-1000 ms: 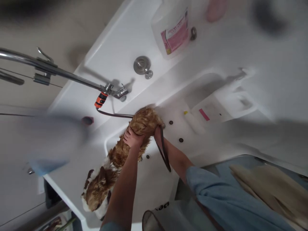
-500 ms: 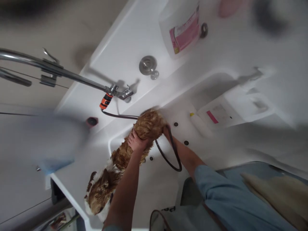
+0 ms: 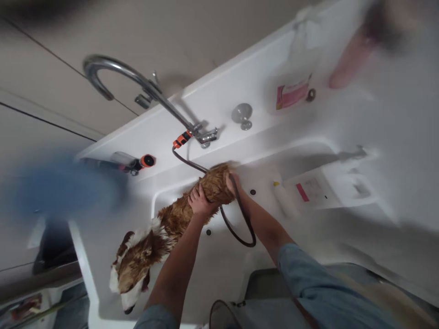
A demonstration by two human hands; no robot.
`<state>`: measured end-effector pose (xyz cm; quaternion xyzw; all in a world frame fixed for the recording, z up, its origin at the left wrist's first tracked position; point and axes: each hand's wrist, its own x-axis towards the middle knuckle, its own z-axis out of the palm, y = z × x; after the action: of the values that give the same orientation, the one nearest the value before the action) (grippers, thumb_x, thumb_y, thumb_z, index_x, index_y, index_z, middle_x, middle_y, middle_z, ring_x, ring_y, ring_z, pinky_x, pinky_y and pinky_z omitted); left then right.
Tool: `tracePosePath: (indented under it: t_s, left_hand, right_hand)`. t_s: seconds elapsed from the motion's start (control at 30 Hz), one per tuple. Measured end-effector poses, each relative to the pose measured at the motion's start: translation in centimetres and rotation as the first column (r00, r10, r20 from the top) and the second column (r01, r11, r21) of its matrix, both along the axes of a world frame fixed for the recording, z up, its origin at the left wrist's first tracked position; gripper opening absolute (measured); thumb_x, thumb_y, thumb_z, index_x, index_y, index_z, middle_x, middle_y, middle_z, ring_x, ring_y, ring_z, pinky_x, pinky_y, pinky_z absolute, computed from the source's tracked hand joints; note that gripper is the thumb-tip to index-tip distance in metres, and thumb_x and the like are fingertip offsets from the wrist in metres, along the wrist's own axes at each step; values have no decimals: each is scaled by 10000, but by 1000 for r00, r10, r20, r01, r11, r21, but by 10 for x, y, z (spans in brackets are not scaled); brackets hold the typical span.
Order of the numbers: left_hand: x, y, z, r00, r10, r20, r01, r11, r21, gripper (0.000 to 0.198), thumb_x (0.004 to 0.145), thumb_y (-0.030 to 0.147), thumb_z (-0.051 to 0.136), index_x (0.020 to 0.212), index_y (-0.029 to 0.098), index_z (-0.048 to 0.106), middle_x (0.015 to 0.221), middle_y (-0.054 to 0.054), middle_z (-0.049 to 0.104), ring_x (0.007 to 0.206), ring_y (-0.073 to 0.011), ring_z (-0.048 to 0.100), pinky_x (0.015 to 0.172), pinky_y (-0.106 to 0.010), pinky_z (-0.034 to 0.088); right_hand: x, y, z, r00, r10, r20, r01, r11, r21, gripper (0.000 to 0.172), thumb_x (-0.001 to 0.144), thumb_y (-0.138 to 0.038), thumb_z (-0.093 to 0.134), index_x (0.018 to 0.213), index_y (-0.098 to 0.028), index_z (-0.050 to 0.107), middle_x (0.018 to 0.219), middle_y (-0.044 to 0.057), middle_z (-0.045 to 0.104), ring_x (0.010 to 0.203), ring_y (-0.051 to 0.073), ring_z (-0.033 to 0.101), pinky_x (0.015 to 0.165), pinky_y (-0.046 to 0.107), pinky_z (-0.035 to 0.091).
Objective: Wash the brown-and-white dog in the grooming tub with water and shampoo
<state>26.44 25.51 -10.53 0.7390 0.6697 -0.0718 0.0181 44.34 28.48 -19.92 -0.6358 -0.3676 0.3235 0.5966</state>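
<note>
A wet brown-and-white dog [image 3: 164,228] stands in a white tub [image 3: 219,269], head toward the lower left. My left hand [image 3: 199,203] grips the fur on its back. At the dog's rear end my right hand [image 3: 232,181] holds a dark hose [image 3: 242,230]. The hose loops down under my wrist and runs back up to an orange connector [image 3: 181,138] on the chrome faucet [image 3: 137,82]. Whatever is at the hose's end is hidden behind the dog.
On the tub's ledge stand a white jug with a pink label [image 3: 291,93], a chrome knob [image 3: 242,113] and an orange-tipped nozzle [image 3: 139,162]. A white bottle [image 3: 286,198] lies inside the tub. A blurred blue shape [image 3: 58,187] fills the left.
The view has swung, so the faucet's curved neck now shows. Both hands stay on the dog's rear half, and the hose loop hangs lower under my right wrist.
</note>
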Motion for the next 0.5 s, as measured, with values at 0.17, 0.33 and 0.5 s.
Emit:
tracePosePath:
  t_s: [0.17, 0.33, 0.5]
  left_hand:
    - [-15, -9, 6, 996, 11, 87, -8, 1000, -30, 1221, 882, 556, 987, 1892, 90, 484, 1882, -329, 474, 1747, -513, 456, 1457, -613, 326]
    - [-30, -28, 3, 977, -28, 209, 48, 995, -90, 1188, 891, 430, 975, 1911, 100, 465, 1952, -297, 374, 1824, -494, 358, 1511, -638, 237]
    - [-50, -53, 3, 913, -31, 408, 53, 998, -41, 1039, 889, 309, 933, 1833, 69, 572, 1945, -296, 390, 1834, -466, 365, 1516, -626, 270]
  right_hand:
    - [-12, -1, 27, 955, 285, 80, -293, 949, 117, 193, 1031, -337, 710, 1025, -207, 852, 1154, 133, 875, 1254, 285, 791, 1250, 446, 605]
    - [-4, -3, 34, 974, 87, 208, -87, 996, -11, 349, 1086, -407, 554, 955, -232, 826, 1130, 194, 850, 1273, 345, 772, 1288, 579, 592]
    - [10, -17, 43, 911, 270, 313, -267, 962, -54, 167, 941, -312, 657, 880, -230, 790, 1131, 170, 876, 1203, 343, 804, 1268, 535, 610]
